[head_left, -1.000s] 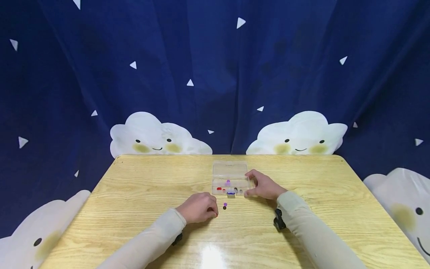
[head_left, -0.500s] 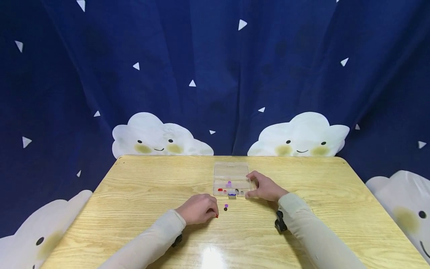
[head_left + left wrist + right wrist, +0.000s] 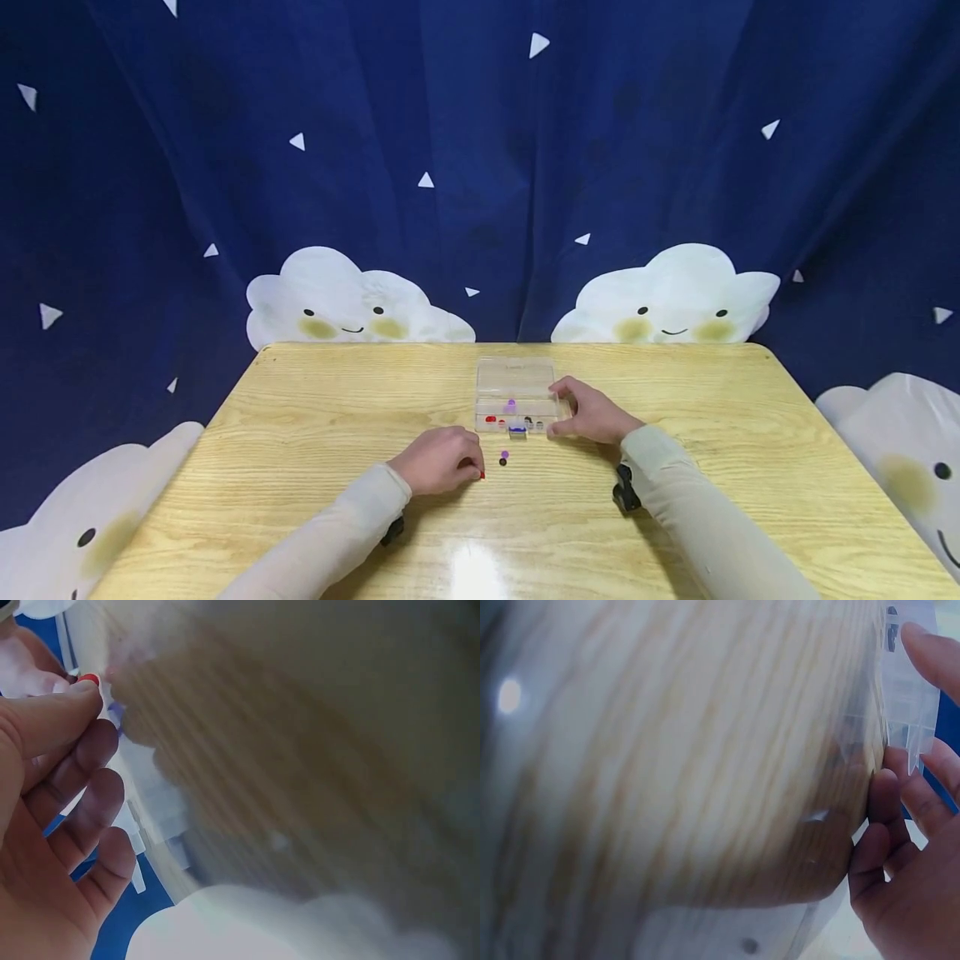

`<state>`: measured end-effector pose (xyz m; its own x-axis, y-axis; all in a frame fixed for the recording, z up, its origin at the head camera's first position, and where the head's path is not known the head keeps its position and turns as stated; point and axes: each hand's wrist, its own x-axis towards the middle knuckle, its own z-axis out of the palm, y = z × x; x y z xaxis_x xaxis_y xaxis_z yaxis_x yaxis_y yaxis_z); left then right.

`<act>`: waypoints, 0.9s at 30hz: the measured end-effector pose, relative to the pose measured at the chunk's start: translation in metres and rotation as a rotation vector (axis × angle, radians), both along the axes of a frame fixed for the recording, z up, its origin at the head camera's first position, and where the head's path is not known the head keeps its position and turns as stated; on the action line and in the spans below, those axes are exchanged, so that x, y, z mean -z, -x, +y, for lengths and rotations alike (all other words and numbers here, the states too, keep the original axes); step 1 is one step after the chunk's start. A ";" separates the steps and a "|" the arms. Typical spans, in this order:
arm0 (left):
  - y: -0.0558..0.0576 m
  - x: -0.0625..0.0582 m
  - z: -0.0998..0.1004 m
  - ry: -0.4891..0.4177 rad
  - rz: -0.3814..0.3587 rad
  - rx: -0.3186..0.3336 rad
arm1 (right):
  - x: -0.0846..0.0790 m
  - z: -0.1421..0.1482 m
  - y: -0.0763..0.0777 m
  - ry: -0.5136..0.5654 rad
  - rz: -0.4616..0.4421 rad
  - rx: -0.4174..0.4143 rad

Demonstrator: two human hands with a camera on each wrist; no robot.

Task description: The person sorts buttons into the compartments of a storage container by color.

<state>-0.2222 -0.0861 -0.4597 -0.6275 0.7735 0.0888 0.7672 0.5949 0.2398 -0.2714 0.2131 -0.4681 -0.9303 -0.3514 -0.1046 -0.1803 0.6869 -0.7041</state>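
In the head view my left hand [image 3: 441,461] is low over the table, in front of a clear plastic box. Its thumb and index finger pinch a small round red piece [image 3: 90,678], which peeks out past the thumb tip in the left wrist view. My right hand [image 3: 592,412] grips the right end of the clear box [image 3: 514,377], thumb on the near side and fingers farther back. The box's lid stands open toward the back. Inside lie several small red, purple and dark pieces. One purple piece [image 3: 505,454] and one dark piece [image 3: 502,462] are on the table before the box.
The wooden table [image 3: 337,400] extends to both sides of the box. A dark blue curtain [image 3: 480,167] with white triangles and cloud shapes hangs behind its far edge. A dark device [image 3: 624,490] is strapped to the right wrist.
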 end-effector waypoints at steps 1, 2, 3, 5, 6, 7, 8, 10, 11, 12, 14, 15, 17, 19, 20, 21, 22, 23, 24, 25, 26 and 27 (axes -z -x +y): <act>0.000 -0.001 -0.001 0.002 0.001 -0.003 | 0.000 0.000 0.000 0.001 0.001 -0.003; 0.000 -0.002 -0.001 0.001 -0.001 -0.006 | 0.000 0.000 0.000 0.005 0.000 -0.005; 0.000 -0.002 -0.002 0.001 -0.001 -0.009 | 0.000 0.000 0.000 0.007 0.001 -0.009; 0.000 -0.003 -0.002 -0.002 0.002 -0.009 | 0.000 0.000 0.000 0.009 0.000 -0.006; 0.001 -0.003 -0.002 -0.006 0.003 -0.008 | 0.001 0.000 0.000 0.010 0.000 -0.003; 0.001 -0.003 -0.003 -0.009 0.004 -0.008 | 0.001 0.000 0.000 0.009 0.002 -0.002; 0.001 -0.003 -0.003 -0.012 0.004 -0.008 | 0.002 0.000 0.000 0.009 0.004 0.000; 0.002 -0.002 -0.003 -0.014 0.005 -0.009 | 0.002 0.000 0.000 0.008 0.009 0.002; 0.002 -0.002 -0.004 -0.015 0.004 -0.011 | 0.003 0.000 0.000 0.010 0.003 0.009; 0.002 -0.002 -0.004 -0.018 0.003 -0.011 | 0.003 0.000 0.000 0.009 -0.001 0.011; 0.003 -0.001 -0.005 -0.021 0.001 -0.019 | 0.003 0.000 0.000 0.005 -0.011 0.016; 0.003 -0.001 -0.006 -0.024 0.002 -0.024 | 0.003 -0.001 0.000 0.002 -0.016 0.020; 0.004 -0.001 -0.007 -0.031 -0.001 -0.036 | 0.003 -0.001 0.000 -0.003 -0.022 0.024; 0.005 0.000 -0.009 -0.039 -0.003 -0.050 | 0.003 -0.001 -0.001 -0.010 -0.016 0.022; 0.005 0.000 -0.010 -0.043 -0.006 -0.055 | 0.003 -0.001 -0.001 -0.012 -0.013 0.020; 0.006 0.000 -0.010 -0.045 -0.008 -0.059 | 0.003 -0.001 -0.001 -0.011 -0.009 0.019; 0.006 0.000 -0.011 -0.047 -0.008 -0.062 | 0.003 -0.001 -0.001 -0.010 -0.006 0.018; 0.007 0.000 -0.012 -0.051 -0.010 -0.065 | 0.002 -0.001 -0.001 -0.010 -0.004 0.018; 0.008 0.000 -0.013 -0.054 -0.012 -0.071 | 0.002 -0.001 -0.001 -0.010 -0.003 0.019; 0.008 0.000 -0.014 -0.059 -0.013 -0.074 | 0.002 -0.001 -0.001 -0.010 -0.002 0.020; 0.009 -0.001 -0.015 -0.064 -0.017 -0.081 | 0.002 -0.001 -0.001 -0.012 -0.002 0.021; 0.009 -0.001 -0.015 -0.069 -0.017 -0.089 | 0.001 -0.001 0.000 -0.013 -0.002 0.022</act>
